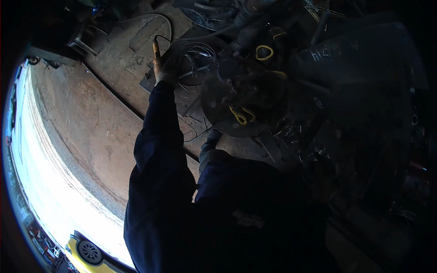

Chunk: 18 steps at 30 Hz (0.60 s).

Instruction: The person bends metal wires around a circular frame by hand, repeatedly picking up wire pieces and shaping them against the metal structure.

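Observation:
My left arm reaches forward in a dark sleeve. At its end my left hand (162,75) is closed around a slim orange-yellow handle (156,49) with a thin dark bent end; I cannot make out the exact kind of tool. A coil of thin wire (198,51) lies to the right of that hand. Nearer to me stands a round dark metal plate (214,109), with a bulky dark piece on it and a yellow loop (238,116) hanging over it. Deep shadow covers my right side, and my right hand's fingers cannot be made out there.
A cable (169,25) curves over the concrete floor (91,118) ahead. A long dark strip (114,93) crosses the floor on the left. Another yellow loop (264,53) lies farther off. A large dark sheet (355,59) stands at the right; a yellow car (86,255) is outside.

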Each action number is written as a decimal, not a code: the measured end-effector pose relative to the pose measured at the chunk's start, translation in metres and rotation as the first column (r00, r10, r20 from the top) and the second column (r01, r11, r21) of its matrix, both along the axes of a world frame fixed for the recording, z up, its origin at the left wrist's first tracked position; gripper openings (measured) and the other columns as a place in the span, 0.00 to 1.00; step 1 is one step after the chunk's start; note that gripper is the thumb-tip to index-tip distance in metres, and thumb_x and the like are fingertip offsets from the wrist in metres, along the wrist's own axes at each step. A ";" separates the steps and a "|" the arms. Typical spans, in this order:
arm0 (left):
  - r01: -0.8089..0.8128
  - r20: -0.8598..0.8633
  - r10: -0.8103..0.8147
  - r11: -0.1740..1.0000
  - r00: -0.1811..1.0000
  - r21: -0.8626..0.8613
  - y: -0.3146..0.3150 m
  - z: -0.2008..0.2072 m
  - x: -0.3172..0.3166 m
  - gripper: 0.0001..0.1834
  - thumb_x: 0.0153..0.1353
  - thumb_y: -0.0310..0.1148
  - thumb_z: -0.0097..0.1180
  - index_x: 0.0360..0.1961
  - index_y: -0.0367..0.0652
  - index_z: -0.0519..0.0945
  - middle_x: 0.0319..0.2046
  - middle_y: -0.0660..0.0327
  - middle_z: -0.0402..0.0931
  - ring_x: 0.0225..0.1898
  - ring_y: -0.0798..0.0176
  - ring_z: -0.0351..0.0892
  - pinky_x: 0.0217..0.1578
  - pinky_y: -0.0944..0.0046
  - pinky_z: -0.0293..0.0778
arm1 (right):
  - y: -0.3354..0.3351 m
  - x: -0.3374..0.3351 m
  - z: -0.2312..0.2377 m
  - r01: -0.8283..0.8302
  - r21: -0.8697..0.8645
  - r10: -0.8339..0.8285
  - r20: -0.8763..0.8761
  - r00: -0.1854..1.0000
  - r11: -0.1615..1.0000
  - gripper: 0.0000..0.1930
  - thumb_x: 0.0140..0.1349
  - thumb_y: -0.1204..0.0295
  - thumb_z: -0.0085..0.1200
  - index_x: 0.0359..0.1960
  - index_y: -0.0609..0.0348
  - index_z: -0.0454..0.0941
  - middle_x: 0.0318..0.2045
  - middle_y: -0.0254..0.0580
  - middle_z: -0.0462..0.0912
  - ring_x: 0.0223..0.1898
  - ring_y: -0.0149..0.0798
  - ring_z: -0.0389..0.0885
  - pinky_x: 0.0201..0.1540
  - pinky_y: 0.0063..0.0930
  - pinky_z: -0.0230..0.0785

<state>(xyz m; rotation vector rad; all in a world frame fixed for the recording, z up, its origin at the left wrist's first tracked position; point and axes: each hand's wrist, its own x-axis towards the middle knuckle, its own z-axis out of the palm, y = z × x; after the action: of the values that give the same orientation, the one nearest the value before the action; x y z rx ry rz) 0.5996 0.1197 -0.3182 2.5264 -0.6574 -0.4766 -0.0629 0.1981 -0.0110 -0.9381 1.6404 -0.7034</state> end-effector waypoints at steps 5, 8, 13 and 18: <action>0.079 0.042 -0.082 0.995 0.996 0.056 0.017 -0.008 0.021 0.21 0.67 0.49 0.48 0.47 0.43 0.81 0.37 0.46 0.84 0.41 0.44 0.84 0.40 0.50 0.78 | 0.014 0.008 0.001 -0.013 0.018 0.015 -0.071 0.997 1.000 0.19 0.75 0.62 0.45 0.60 0.59 0.74 0.43 0.35 0.80 0.41 0.30 0.80 0.49 0.27 0.74; 0.402 0.191 -0.403 0.915 0.895 0.043 0.034 0.029 0.004 0.23 0.68 0.51 0.47 0.47 0.42 0.81 0.40 0.47 0.84 0.41 0.46 0.84 0.39 0.53 0.79 | 0.020 0.017 -0.002 -0.070 0.010 0.070 -0.105 0.992 0.998 0.19 0.75 0.62 0.44 0.60 0.59 0.74 0.43 0.34 0.80 0.40 0.30 0.80 0.50 0.28 0.74; -0.210 -0.493 -0.356 0.600 0.794 -0.772 0.065 0.195 -0.080 0.23 0.71 0.41 0.54 0.61 0.37 0.73 0.38 0.60 0.81 0.33 0.68 0.79 0.32 0.69 0.76 | 0.035 0.012 -0.028 -0.237 -0.038 0.228 -0.160 0.960 0.971 0.19 0.72 0.63 0.49 0.60 0.58 0.74 0.38 0.36 0.82 0.37 0.28 0.79 0.45 0.24 0.74; 0.011 -0.304 -0.950 0.306 0.075 -0.952 0.093 0.364 -0.184 0.28 0.65 0.47 0.62 0.55 0.34 0.78 0.27 0.62 0.78 0.20 0.72 0.75 0.20 0.73 0.65 | 0.058 -0.008 -0.080 -0.158 0.115 0.163 -0.037 0.986 0.981 0.22 0.70 0.59 0.52 0.60 0.59 0.74 0.39 0.38 0.83 0.36 0.30 0.79 0.44 0.24 0.73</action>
<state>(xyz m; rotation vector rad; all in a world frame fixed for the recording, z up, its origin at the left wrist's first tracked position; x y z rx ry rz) 0.4155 0.2125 0.0457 0.5867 -1.0628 -1.3988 -0.0709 0.2561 -0.0914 -0.9986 1.6065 -0.4781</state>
